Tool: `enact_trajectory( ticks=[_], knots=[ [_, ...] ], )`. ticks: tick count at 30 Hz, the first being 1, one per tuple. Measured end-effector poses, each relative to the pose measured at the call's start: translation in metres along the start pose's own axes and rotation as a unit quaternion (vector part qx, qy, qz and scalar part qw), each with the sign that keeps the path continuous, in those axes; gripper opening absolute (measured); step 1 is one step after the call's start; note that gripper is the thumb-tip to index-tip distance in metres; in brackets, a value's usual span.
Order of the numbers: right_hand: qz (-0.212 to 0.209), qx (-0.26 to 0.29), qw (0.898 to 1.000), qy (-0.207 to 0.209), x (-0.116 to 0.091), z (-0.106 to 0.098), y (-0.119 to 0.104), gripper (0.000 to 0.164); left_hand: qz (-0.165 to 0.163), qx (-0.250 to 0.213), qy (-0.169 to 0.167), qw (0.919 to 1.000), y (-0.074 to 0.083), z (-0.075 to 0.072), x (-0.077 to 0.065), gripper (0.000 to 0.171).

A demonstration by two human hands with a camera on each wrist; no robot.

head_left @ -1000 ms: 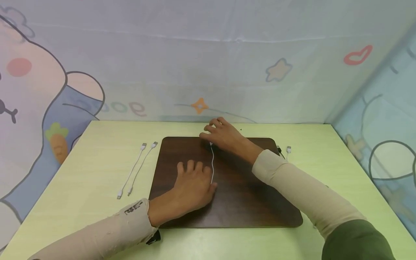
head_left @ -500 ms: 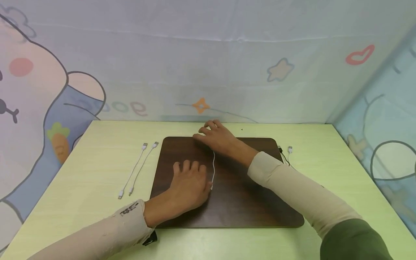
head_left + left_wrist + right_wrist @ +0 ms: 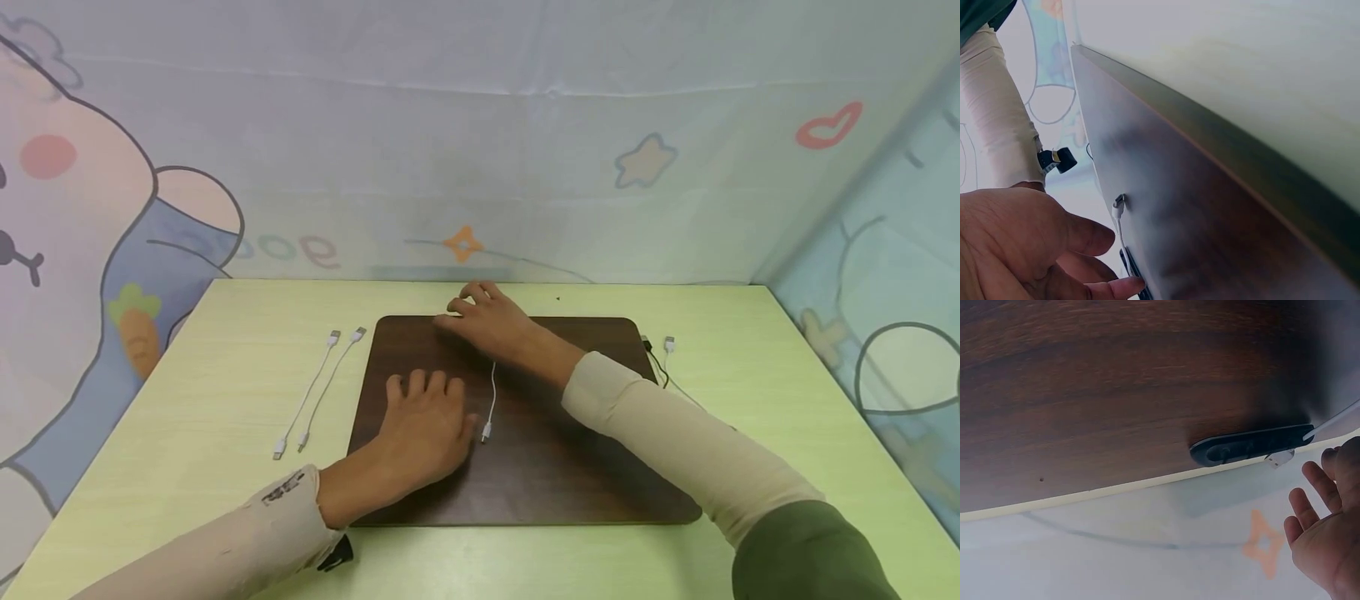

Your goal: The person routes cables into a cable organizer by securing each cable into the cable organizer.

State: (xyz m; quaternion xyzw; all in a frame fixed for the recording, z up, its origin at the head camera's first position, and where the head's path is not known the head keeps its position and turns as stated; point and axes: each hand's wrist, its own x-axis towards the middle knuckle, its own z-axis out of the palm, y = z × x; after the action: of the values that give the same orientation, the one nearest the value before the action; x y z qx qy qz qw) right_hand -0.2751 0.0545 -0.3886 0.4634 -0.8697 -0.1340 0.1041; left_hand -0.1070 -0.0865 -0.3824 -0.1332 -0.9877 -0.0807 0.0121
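Note:
A short white charging cable (image 3: 492, 396) lies lengthwise on the dark brown board (image 3: 577, 467), its near plug bare beside my left hand (image 3: 423, 433). That hand hovers palm down with spread, slightly bent fingers, holding nothing; in the left wrist view the cable's plug (image 3: 1117, 209) is apart from the fingers. At the board's far edge, a black slotted cable holder (image 3: 1254, 445) shows in the right wrist view. The white cord (image 3: 1335, 419) meets its end, and a white USB plug (image 3: 1280, 458) sticks out behind. My right hand (image 3: 491, 325) is beside it, fingers loosely bent around nothing.
Two white cables (image 3: 309, 396) lie side by side on the pale table (image 3: 187, 417) left of the board. To its right are a black cable (image 3: 654, 354) and another white cable (image 3: 670, 345), partly behind the right sleeve. A printed cloth wall (image 3: 555, 167) stands behind.
My left hand has drawn away leftward from the cable's near plug, which now shows. The right hand has slid left along the board's far edge, and the cable stays on the board.

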Motion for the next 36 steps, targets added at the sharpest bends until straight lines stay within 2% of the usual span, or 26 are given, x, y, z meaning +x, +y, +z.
enact_trajectory(
  ticks=[7, 18, 27, 36],
  knots=[
    [-0.008, 0.0, 1.0, 0.01, 0.005, 0.0, -0.006, 0.048, -0.01, 0.011, 0.004, 0.9999, -0.006, -0.002, -0.004, 0.029],
    [-0.023, -0.001, 1.0, -0.001, 0.014, -0.006, -0.017, 0.048, -0.016, 0.017, 0.001, 0.9997, -0.011, -0.008, -0.009, 0.027],
    [-0.026, -0.013, 0.999, -0.012, 0.019, -0.007, -0.026, 0.052, -0.022, 0.022, 0.009, 0.9995, -0.016, -0.008, -0.012, 0.025],
    [-0.031, -0.004, 0.999, -0.008, 0.021, -0.009, -0.032, 0.05, -0.027, 0.019, 0.01, 0.9994, -0.021, -0.008, -0.014, 0.026]
  ],
)
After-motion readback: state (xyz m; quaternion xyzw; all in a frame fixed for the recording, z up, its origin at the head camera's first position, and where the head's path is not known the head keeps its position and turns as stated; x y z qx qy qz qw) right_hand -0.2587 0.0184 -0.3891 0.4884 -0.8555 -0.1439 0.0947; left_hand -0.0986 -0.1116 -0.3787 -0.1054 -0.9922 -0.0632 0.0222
